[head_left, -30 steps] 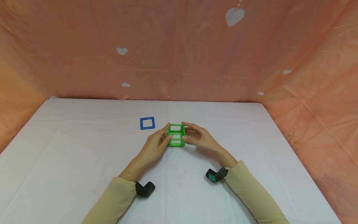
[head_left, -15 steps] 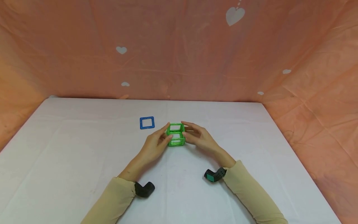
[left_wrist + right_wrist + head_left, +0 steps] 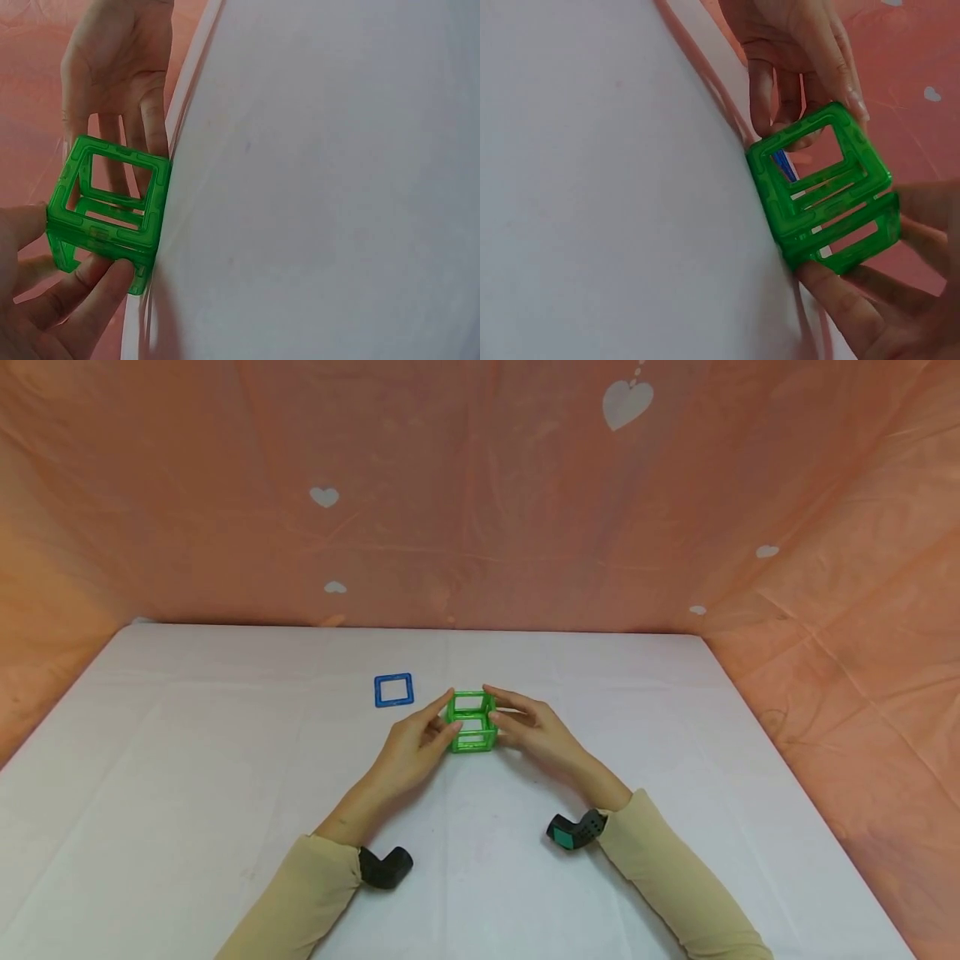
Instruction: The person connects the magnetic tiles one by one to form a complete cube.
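A box of translucent green magnetic tiles (image 3: 472, 746) stands on the white table, its window-like square frames joined at the edges. From above I look down into it, and its top appears uncovered. My left hand (image 3: 408, 750) holds its left side between thumb and fingers. On the opposite side my right hand (image 3: 542, 735) grips it, thumb near the front and index finger at the far corner. In the left wrist view the green tile box (image 3: 112, 232) shows a framed face between both hands. The right wrist view shows the green tiles (image 3: 776, 217) with fingertips pressed along their edges.
A single blue square magnetic tile (image 3: 393, 702) lies flat on the table (image 3: 225, 735), beyond the left hand and to the left of the green box. Orange cloth (image 3: 480, 527) with pale hearts hangs behind the table and at its sides.
My right thumb has shifted a little farther away along the green box's right side. The left hand and the blue tile have hardly moved.
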Motion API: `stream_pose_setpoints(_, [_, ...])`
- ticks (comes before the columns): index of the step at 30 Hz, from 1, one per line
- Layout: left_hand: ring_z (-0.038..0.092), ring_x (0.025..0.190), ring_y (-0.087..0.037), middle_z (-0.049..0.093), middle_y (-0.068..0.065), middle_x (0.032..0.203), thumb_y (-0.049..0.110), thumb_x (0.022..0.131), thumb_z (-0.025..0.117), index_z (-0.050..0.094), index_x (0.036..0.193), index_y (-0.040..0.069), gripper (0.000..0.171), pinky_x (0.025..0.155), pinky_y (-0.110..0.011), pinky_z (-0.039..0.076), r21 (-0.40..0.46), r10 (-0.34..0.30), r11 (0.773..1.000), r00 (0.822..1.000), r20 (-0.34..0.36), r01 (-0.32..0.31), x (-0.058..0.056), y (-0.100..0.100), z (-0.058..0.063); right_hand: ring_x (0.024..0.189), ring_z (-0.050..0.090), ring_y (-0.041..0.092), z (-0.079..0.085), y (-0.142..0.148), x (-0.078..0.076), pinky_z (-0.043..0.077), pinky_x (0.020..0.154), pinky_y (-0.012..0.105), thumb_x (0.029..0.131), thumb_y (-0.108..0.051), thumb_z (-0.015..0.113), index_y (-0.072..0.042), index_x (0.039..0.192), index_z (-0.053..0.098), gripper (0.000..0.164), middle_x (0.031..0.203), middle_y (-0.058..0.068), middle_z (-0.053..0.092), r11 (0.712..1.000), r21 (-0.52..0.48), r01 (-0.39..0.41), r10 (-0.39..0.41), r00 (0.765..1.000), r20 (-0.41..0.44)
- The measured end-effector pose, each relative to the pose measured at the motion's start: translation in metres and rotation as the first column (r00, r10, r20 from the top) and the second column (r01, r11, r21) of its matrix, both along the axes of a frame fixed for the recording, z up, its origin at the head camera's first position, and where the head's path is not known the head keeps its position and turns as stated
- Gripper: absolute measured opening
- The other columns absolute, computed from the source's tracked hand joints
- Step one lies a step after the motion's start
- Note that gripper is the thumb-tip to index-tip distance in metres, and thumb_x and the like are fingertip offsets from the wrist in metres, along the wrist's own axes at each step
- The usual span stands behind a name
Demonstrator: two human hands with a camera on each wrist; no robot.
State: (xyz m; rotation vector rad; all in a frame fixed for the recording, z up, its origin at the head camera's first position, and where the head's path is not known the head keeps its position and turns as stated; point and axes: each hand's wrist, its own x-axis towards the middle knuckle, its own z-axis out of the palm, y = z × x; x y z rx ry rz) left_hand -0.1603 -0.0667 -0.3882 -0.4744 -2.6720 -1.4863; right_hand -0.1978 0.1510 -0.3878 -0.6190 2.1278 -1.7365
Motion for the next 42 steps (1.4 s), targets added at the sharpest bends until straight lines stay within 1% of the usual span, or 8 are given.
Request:
stream_pose_setpoints(5, [0.065, 0.086, -0.022, 0.067, -0.012, 0.091, 0.019, 0.097, 0.057, 0.039, 0.146, 0.005, 0.054, 0.080, -0.038, 0.053, 0.000, 0.003, 1.000, 1.000, 0.014, -0.003, 0.000, 0.000, 0.000, 0.128, 0.049, 0.036, -0.003, 0.002, 0.001, 0.053, 0.088, 0.038, 0.095, -0.010, 0.059, -0.005, 0.148, 0.036, 0.057, 0.144, 0.022, 0.043, 1.000, 0.002, -0.029, 0.029, 0.999, -0.016])
stream_pose_setpoints(8, [0.065, 0.088, -0.023, 0.067, -0.012, 0.091, 0.019, 0.097, 0.057, 0.039, 0.146, 0.005, 0.054, 0.081, -0.039, 0.053, -0.001, 0.002, 1.000, 1.000, 0.018, -0.002, 0.001, -0.001, 0.000, 0.130, 0.048, 0.034, -0.004, 0.003, 0.001, 0.052, 0.090, 0.037, 0.092, -0.011, 0.063, -0.006, 0.148, 0.036, 0.062, 0.145, 0.019, 0.043, 0.999, 0.004, -0.042, 0.042, 0.999, -0.032])
stream_pose_setpoints(12, [0.065, 0.089, -0.024, 0.067, -0.012, 0.091, 0.019, 0.097, 0.057, 0.040, 0.145, 0.005, 0.053, 0.081, -0.040, 0.053, 0.001, -0.003, 1.000, 1.000, 0.013, 0.003, 0.001, -0.002, 0.001, 0.130, 0.048, 0.031, -0.004, 0.004, 0.001, 0.049, 0.094, 0.034, 0.090, -0.013, 0.067, -0.008, 0.147, 0.037, 0.065, 0.146, 0.016, 0.044, 0.999, 0.027, -0.035, 0.037, 0.997, -0.064])
stream_pose_setpoints(20, [0.065, 0.087, -0.023, 0.066, -0.012, 0.094, 0.019, 0.098, 0.055, 0.038, 0.145, 0.003, 0.053, 0.081, -0.039, 0.053, 0.008, 0.004, 1.000, 1.000, 0.000, -0.004, -0.001, -0.005, -0.001, 0.129, 0.049, 0.034, -0.005, 0.003, 0.001, 0.049, 0.093, 0.029, 0.088, -0.007, 0.068, -0.005, 0.147, 0.038, 0.066, 0.142, 0.021, 0.046, 1.000, 0.012, -0.027, 0.027, 0.996, -0.082])
stream_pose_setpoints(26, [0.063, 0.090, -0.025, 0.064, -0.015, 0.102, 0.019, 0.096, 0.058, 0.044, 0.141, 0.001, 0.050, 0.083, -0.040, 0.052, -0.014, 0.070, 0.998, 0.997, 0.033, -0.069, -0.004, -0.012, 0.004, 0.127, 0.050, 0.034, -0.004, 0.002, 0.001, 0.050, 0.091, 0.026, 0.087, -0.005, 0.068, -0.005, 0.146, 0.039, 0.065, 0.140, 0.023, 0.048, 1.000, 0.012, -0.014, 0.015, 0.997, -0.077])
stream_pose_setpoints(28, [0.062, 0.092, -0.027, 0.063, -0.016, 0.104, 0.017, 0.095, 0.060, 0.047, 0.138, 0.001, 0.048, 0.084, -0.041, 0.052, -0.027, 0.090, 0.996, 0.996, 0.029, -0.089, -0.005, -0.015, 0.005, 0.127, 0.050, 0.035, -0.004, 0.002, 0.000, 0.050, 0.091, 0.026, 0.087, -0.005, 0.069, -0.005, 0.146, 0.040, 0.065, 0.140, 0.023, 0.048, 1.000, 0.018, -0.012, 0.014, 0.997, -0.079])
stream_pose_setpoints(36, [0.059, 0.099, -0.033, 0.058, -0.020, 0.110, 0.010, 0.088, 0.067, 0.055, 0.128, -0.004, 0.044, 0.088, -0.044, 0.050, -0.035, 0.140, 0.989, 0.989, -0.041, -0.141, -0.015, -0.028, 0.005, 0.128, 0.049, 0.034, -0.003, 0.002, 0.000, 0.049, 0.093, 0.028, 0.087, -0.006, 0.069, -0.005, 0.146, 0.039, 0.066, 0.140, 0.022, 0.048, 0.999, 0.039, -0.018, 0.021, 0.995, -0.094])
stream_pose_setpoints(42, [0.055, 0.105, -0.038, 0.054, -0.024, 0.115, 0.007, 0.085, 0.069, 0.056, 0.124, -0.006, 0.043, 0.090, -0.047, 0.046, -0.064, 0.210, 0.975, 0.975, -0.069, -0.214, -0.021, -0.039, 0.008, 0.132, 0.046, 0.030, -0.003, 0.002, 0.001, 0.048, 0.096, 0.033, 0.087, -0.010, 0.070, -0.010, 0.147, 0.039, 0.067, 0.146, 0.015, 0.044, 0.999, 0.035, -0.013, 0.015, 0.998, -0.054])
